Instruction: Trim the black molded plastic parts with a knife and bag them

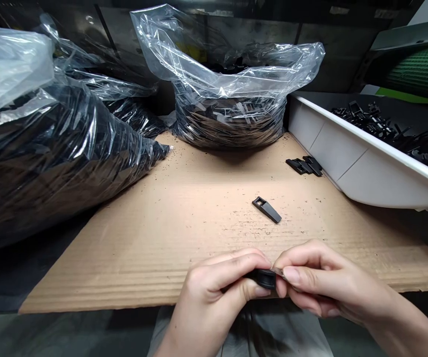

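Cardboard-covered tabletop (184, 208), near edge — left hand (214, 292) and right hand (318, 282) pinching black clip (265, 277), mid-fitting; calls for squeeze.

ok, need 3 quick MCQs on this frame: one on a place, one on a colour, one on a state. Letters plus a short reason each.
1. Where does the lone black part lie?
A. on the cardboard sheet
B. in the white tray
C. inside the clear bag

2. What colour are the parts in the white tray?
A. white
B. black
C. red

3. How do the hands stand?
A. both flat on the cardboard
B. left hand and right hand pinch one small black piece between them
C. one hand reaches into a bag

Answers:
1 A: it rests alone on bare cardboard, apart from the tray and the bags.
2 B: the pile in the tray is black throughout.
3 B: fingertips of both hands meet on the piece, just above the near cardboard edge.
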Available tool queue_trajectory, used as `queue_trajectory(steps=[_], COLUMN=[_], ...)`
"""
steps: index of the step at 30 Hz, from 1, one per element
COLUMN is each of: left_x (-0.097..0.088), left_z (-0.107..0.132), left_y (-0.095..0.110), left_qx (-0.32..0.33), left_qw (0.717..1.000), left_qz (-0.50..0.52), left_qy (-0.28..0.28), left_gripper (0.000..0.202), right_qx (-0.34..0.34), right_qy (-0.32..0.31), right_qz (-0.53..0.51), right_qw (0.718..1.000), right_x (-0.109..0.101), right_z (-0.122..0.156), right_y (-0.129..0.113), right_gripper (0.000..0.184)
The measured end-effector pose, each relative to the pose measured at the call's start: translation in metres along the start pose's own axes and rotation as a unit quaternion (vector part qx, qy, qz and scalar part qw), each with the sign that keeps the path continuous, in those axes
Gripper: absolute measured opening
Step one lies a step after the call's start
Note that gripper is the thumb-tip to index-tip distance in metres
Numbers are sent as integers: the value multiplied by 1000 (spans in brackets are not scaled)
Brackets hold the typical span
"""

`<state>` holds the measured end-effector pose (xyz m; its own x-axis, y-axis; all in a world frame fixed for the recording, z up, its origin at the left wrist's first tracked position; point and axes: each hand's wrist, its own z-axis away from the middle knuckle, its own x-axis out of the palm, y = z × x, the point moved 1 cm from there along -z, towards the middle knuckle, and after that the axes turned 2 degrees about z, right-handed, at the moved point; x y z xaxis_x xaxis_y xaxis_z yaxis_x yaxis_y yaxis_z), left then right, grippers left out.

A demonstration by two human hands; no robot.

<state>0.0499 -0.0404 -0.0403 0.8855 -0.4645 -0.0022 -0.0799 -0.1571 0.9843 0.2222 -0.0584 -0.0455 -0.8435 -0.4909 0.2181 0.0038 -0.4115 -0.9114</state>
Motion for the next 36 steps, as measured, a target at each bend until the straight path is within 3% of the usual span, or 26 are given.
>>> queue_trajectory(steps=[6,11,13,14,16,18,20,22,25,30,32,36], left_x=[2,-2,-2,-2,-2,-1,0,0,0,-3,-2,2], left_z=[-2,-3,-2,-1,2,3,4,3,3,1,0,6], left_y=[0,-6,-7,-7,-8,-9,-9,-9,-7,-4,-7,-7], left_qx=[-10,2,-4,-8,-21,-29,-22,-7,11,1,-14,-22], left_qw=[1000,994,992,992,991,991,990,989,990,993,992,991], left_qz=[-23,-91,-105,-108,-110,-111,-118,-124,-120,-111,-111,-123], left_qy=[-2,63,69,67,67,69,76,81,67,51,59,51], left_gripper=[23,21,18,16,14,14,15,17,20,19,17,19], right_qx=[4,48,40,16,-65,-163,-231,-265,-255,-114,-95,-97], right_qy=[-10,-59,-24,34,203,347,378,366,384,444,429,342], right_qz=[-52,-47,-11,28,146,263,332,361,330,191,185,203], right_qw=[999,996,999,999,966,885,833,816,824,868,879,912], right_x=[-2,5,10,12,16,22,30,36,40,36,33,26], right_z=[-1,3,7,10,14,17,15,10,4,7,8,5], right_y=[0,-1,0,0,1,2,3,3,2,7,8,9], right_gripper=[25,29,29,27,19,13,18,18,10,18,28,39])
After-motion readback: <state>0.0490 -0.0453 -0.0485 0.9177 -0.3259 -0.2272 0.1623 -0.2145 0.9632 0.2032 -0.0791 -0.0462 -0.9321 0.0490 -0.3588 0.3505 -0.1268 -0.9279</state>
